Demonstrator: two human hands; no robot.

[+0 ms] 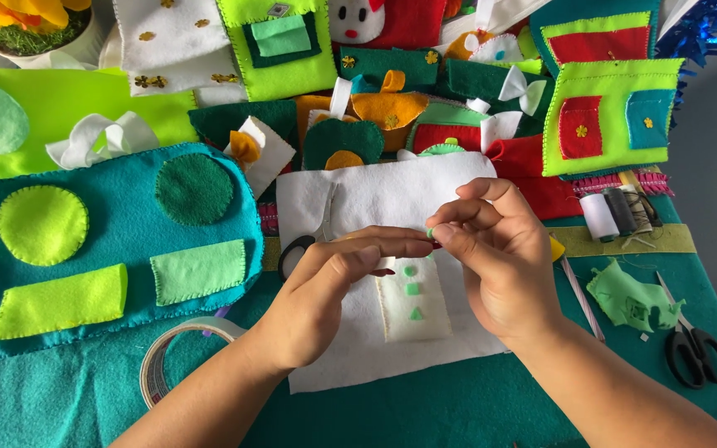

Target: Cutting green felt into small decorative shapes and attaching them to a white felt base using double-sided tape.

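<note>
My left hand (334,286) lies flat with its fingers stretched across the top of a small cream felt strip (413,309) that carries a green circle, square and triangle. My right hand (491,249) pinches a tiny green felt piece (430,233) between thumb and forefinger, just above that strip and touching my left fingertips. Both rest over a white felt sheet (375,199). A pair of black-handled scissors (296,249) lies partly under the white sheet, left of my left hand.
A teal felt panel (118,228) with green shapes lies at left, a tape roll (168,357) below it. At right sit thread spools (612,213), green felt scrap (632,299) and black scissors (695,353). Many felt pieces crowd the back.
</note>
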